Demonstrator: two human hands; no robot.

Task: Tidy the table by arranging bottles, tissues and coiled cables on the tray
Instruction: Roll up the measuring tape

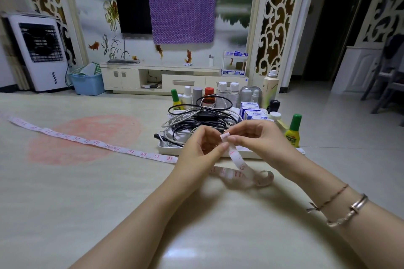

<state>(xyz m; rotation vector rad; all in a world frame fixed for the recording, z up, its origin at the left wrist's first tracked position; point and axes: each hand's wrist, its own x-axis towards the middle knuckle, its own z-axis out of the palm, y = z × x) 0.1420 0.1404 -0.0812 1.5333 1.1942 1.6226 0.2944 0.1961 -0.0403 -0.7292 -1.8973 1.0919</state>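
both hands were up in front of the white tray point(166, 150), working the free end of a soft white measuring tape point(237, 159) with pink numbers. the right hand point(260, 137) pinched the very tip of the tape between thumb and fingertips, and the left hand point(202, 146) had its fingers curled in close with the tape pinched just below that, so both were holding the tape rather than hanging loose. from there the tape dropped down, made a little loop on the table point(109, 192) near the right wrist, then ran under the left hand and way off to the left across a faded pink patch point(87, 137) on the tabletop. the tray sat just behind the hands at the far edge of the table, already piled with a tangle of black and white cables point(196, 120), a row of bottles point(218, 94) along the back, and some blue-and-white tissue packs point(250, 108) on the right side. a yellow bottle with a green cap point(293, 131) stood at the tray's right end, couldn't tell if it was in the tray or just beside it. right wrist had a thin cord bracelet point(330, 199) and a metal bangle point(349, 209).
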